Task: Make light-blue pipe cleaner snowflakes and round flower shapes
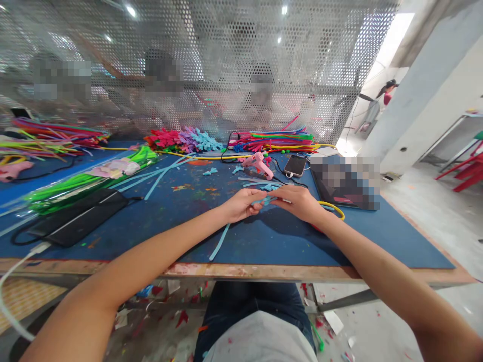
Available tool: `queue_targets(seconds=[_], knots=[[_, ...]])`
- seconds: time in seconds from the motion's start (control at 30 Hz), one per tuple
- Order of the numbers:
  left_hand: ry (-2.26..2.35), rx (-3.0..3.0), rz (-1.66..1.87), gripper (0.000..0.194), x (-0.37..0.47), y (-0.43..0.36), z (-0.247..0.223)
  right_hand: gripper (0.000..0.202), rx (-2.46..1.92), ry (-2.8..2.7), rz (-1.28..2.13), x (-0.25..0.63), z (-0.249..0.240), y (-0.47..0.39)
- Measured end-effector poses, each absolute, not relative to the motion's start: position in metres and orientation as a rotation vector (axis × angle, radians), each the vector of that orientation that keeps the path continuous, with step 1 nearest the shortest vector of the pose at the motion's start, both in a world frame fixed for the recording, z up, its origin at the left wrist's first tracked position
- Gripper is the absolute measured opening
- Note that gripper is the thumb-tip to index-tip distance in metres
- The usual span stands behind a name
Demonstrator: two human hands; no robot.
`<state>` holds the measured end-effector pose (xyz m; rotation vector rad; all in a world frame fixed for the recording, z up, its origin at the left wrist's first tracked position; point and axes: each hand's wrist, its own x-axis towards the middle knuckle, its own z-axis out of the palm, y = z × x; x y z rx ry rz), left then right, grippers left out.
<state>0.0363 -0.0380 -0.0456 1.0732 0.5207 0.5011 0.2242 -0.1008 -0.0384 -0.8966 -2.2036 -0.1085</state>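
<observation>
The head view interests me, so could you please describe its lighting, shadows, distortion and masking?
Head view: bright light spots against the perforated screen; head view: soft shadow on the blue mat below the right hand; head view: the left arm looks stretched toward the lower-left corner; head view: pixelated blocks mask part of the dark item.

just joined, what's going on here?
A person at a blue-topped table has both hands together over it, the left hand and right hand pinching a small light-blue fuzzy piece between them. Its exact shape is partly hidden by the fingers. A light-blue strip lies on the near side of the left hand. Beyond the hands are a pink glue gun, not in either hand, and a phone.
</observation>
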Motion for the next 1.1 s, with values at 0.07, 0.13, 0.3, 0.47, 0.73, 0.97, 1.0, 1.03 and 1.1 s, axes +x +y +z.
queue_targets(seconds=[0.07, 0.13, 0.3, 0.47, 0.73, 0.97, 1.0, 1.03, 1.1], knots=[[0.536, 1.092, 0.483, 0.028, 0.036, -0.038, -0.045, 0.019, -0.870, -2.207, -0.153, 0.224, -0.039, -0.101], [0.549, 1.138, 0.506, 0.029, 0.036, -0.038, -0.045, 0.017, -0.860, -2.207, -0.167, 0.224, -0.040, -0.100], [0.577, 1.303, 0.601, 0.031, 0.037, -0.041, -0.045, 0.017, -0.945, -2.166, -0.179, 0.225, -0.043, -0.099], [0.610, 1.338, 0.630, 0.031, 0.038, -0.044, -0.041, 0.021, -0.975, -2.228, -0.316, 0.225, -0.040, -0.100], [0.537, 1.140, 0.517, 0.019, 0.037, -0.046, -0.039, 0.023, -0.939, -2.476, -0.885, 0.228, -0.023, -0.105], [0.534, 1.180, 0.306, 0.022, 0.033, -0.047, -0.037, 0.024, -0.800, -2.558, -0.943, 0.228, -0.020, -0.110], [0.520, 1.222, 0.292, 0.024, 0.033, -0.048, -0.036, 0.024, -0.794, -2.560, -0.952, 0.228, -0.019, -0.110], [0.501, 1.254, 0.292, 0.025, 0.033, -0.050, -0.035, 0.024, -0.792, -2.559, -0.963, 0.228, -0.019, -0.110], [0.464, 1.273, 0.324, 0.026, 0.034, -0.054, -0.033, 0.024, -0.797, -2.543, -0.971, 0.227, -0.020, -0.110]])
